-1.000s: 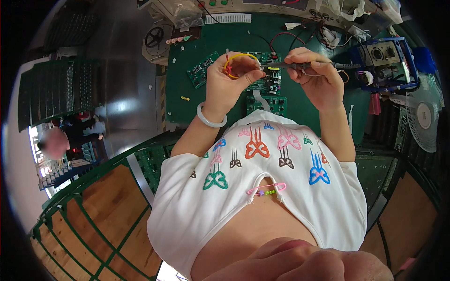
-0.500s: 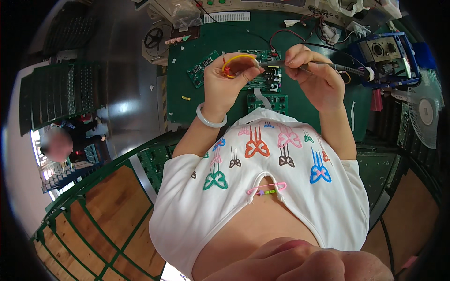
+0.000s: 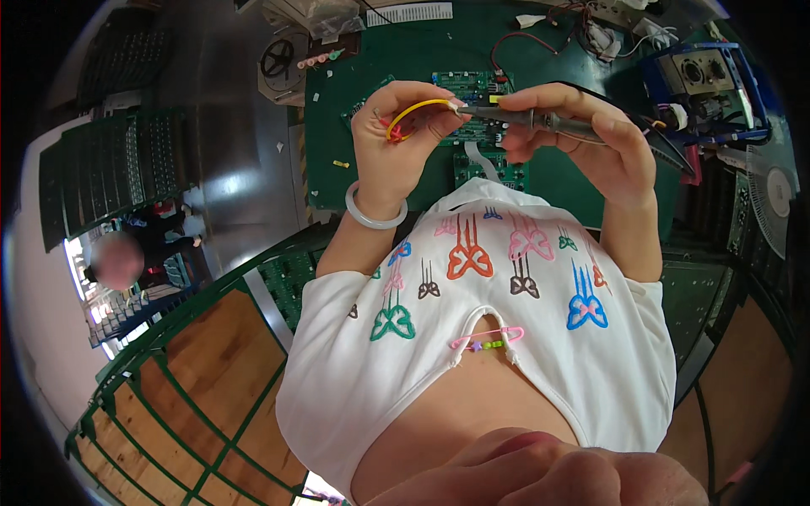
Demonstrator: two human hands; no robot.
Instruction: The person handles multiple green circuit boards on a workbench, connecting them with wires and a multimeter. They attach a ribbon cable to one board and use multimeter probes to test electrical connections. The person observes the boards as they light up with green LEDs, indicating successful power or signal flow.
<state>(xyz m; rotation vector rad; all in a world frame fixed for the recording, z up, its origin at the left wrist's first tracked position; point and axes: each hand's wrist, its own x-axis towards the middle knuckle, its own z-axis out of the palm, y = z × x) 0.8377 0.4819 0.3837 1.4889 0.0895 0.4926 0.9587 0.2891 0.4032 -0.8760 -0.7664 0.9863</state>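
Note:
My left hand (image 3: pixel 390 156) is closed on a looped yellow-and-red wire lead (image 3: pixel 413 108). The small white connector (image 3: pixel 456 108) at the lead's end sits by the thumb and fingertips. From the other side, my right hand (image 3: pixel 620 152) grips a grey probe (image 3: pixel 496 113) with a tapered tip and a collar. Its tip meets the connector or lies right beside it; exact contact is too small to tell. Below both hands lies a green circuit board (image 3: pixel 450 78), partly hidden. A ribbon cable (image 3: pixel 479 158) runs from it to a smaller green board (image 3: pixel 513 174).
A blue-framed instrument with knobs (image 3: pixel 696 76) stands at the right, near a white fan (image 3: pixel 768 194). Red and black leads (image 3: pixel 527 35) cross the back of the green table (image 3: pixel 337 181). Another person (image 3: pixel 160 249) is far left. A small yellow piece (image 3: pixel 341 164) lies on the table.
The probe has come round to a more level pose, and my right hand has shifted right with its fingers extended along it. My left hand has moved slightly left, still with the lead.

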